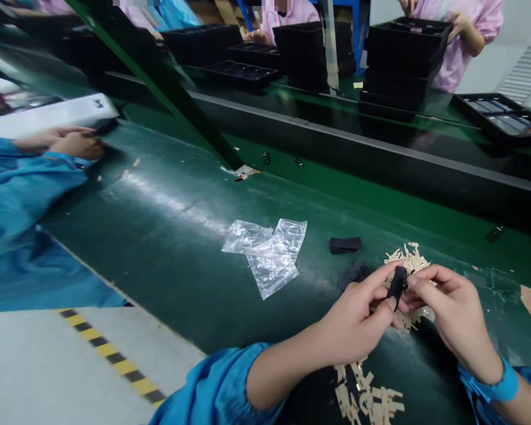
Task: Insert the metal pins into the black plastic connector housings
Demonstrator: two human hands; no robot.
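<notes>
Between the fingers of my left hand (pixel 363 319) is a small black plastic part (pixel 397 287), long and narrow, tilted upward. My right hand (pixel 446 307) pinches at its right edge with thumb and forefinger; what those fingertips hold is too small to make out. Behind and below both hands lies a pile of cream-coloured flat strips (pixel 409 257). More such strips (pixel 367 398) are scattered by my left forearm. Just left of the hands rest a black part (pixel 345 245) and a second dark piece (pixel 354 273), partly covered by my left hand.
Clear plastic bags (pixel 272 251) lie on the green table (pixel 181 271). A slanted green post (pixel 168 88) rises behind them. At left, a co-worker's hands (pixel 73 143) are near a white panel (pixel 48 115). Stacked black trays (pixel 398 65) stand across the bench near people in pink.
</notes>
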